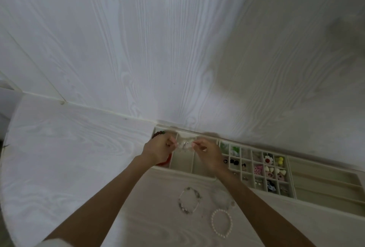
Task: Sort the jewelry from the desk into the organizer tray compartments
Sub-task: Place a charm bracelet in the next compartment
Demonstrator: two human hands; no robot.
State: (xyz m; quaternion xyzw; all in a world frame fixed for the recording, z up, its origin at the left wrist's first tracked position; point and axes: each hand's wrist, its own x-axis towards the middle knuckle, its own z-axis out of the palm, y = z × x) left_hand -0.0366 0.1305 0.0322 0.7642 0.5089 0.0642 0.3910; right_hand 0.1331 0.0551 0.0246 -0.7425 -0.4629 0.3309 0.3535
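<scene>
A cream organizer tray (324,169) stands against the wall at the right, with long and small compartments. My left hand (159,150) and my right hand (207,152) hold a pale beaded bracelet (184,145) stretched between their fingertips above a long compartment at the tray's left end. A dark red and green bead bracelet (159,133) lies in the leftmost compartment, partly hidden by my left hand. On the desk in front lie a silver-grey bead bracelet (189,200), a clear bead bracelet (222,199) and a pearl bracelet (221,223).
Small compartments in the tray's middle hold colourful pieces, among them a white flower with a red centre (267,160) and a pink piece (258,169). A white wood-grain wall (158,49) rises right behind the tray. The white desk (69,157) extends left.
</scene>
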